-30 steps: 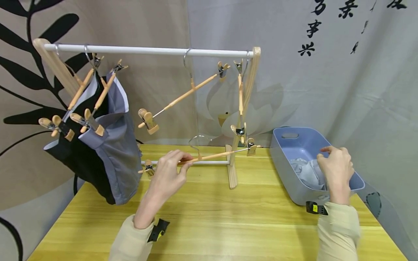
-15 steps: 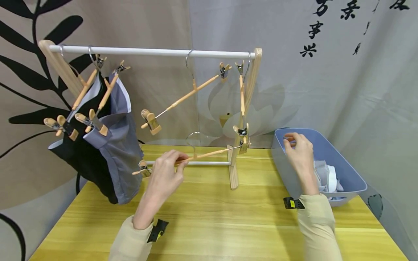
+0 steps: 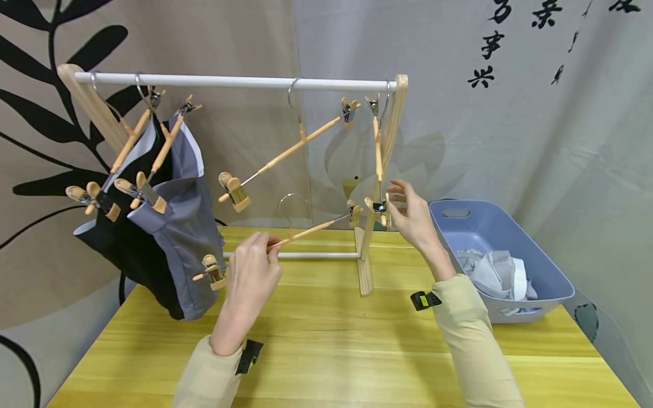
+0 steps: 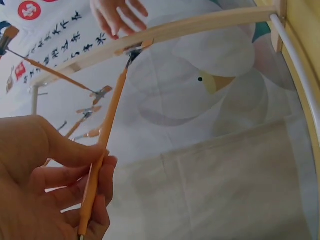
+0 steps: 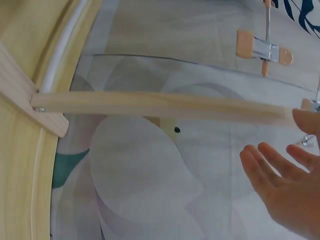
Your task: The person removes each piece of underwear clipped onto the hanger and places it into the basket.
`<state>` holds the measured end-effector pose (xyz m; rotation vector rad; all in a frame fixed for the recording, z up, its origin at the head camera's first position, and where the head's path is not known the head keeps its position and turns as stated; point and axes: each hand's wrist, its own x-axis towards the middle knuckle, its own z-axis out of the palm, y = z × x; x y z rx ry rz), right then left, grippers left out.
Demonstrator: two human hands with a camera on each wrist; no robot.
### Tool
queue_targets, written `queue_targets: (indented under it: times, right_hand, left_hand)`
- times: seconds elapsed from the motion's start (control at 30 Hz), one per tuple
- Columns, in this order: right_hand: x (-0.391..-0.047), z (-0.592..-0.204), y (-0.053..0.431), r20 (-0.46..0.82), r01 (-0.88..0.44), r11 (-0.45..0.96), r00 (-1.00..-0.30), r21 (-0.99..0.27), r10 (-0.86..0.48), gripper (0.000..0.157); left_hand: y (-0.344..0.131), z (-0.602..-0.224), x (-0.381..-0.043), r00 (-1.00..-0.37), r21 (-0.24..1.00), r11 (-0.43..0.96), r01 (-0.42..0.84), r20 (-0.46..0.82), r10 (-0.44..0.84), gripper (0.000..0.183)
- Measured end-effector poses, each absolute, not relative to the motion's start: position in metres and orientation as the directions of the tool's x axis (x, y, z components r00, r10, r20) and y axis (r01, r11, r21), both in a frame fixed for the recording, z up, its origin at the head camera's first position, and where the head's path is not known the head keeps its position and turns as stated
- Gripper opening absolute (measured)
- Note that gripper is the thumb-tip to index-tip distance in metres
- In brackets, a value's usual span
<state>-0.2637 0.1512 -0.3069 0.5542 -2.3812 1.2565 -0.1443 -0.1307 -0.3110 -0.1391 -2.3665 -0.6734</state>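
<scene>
My left hand (image 3: 252,272) pinches the wooden bar of a clip hanger (image 3: 308,231) low in front of the rack; the thumb and fingers close round the bar (image 4: 107,125) in the left wrist view. One clip (image 3: 353,213) sits at its far end, another (image 3: 213,272) at its near end, and no cloth hangs from it. Beside the rack's right post, my right hand (image 3: 414,218) has its fingers spread, next to the lower clip (image 3: 378,206) of a hanging clip hanger. Whether they touch cannot be told. The right wrist view shows this hand (image 5: 287,175) holding nothing.
The rack's white rail (image 3: 229,81) carries an angled bare clip hanger (image 3: 285,152) at its middle. Grey and black garments (image 3: 186,249) hang from two hangers at left. A blue basket (image 3: 548,272) with crumpled grey cloth (image 3: 492,272) stands right on the wooden table (image 3: 357,351).
My right hand has moved left from over the basket to the rack's right post. The held hanger has shifted left and tilted, its far end rising.
</scene>
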Motion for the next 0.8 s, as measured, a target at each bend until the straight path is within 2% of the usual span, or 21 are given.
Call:
queue_targets:
  times: [0.27,0.5,0.8]
  right_hand:
    - [-0.270,-0.309,0.134,0.527,-0.531,0.497,-0.834,-0.686,-0.163,0.057]
    - [-0.275,-0.315,0.128,0.594,-0.554,0.536,-0.796,-0.638,-0.116,0.048]
    - [-0.275,-0.316,0.128,0.627,-0.577,0.545,-0.770,-0.608,-0.118,0.046]
  left_hand:
    - [-0.133,-0.310,-0.151,-0.726,0.442,0.872,0.209,0.668,-0.164,0.008]
    - [-0.135,-0.315,-0.160,-0.683,0.435,0.886,0.160,0.697,-0.218,0.009]
    - [-0.142,-0.308,-0.180,-0.604,0.440,0.891,0.109,0.741,-0.292,0.012]
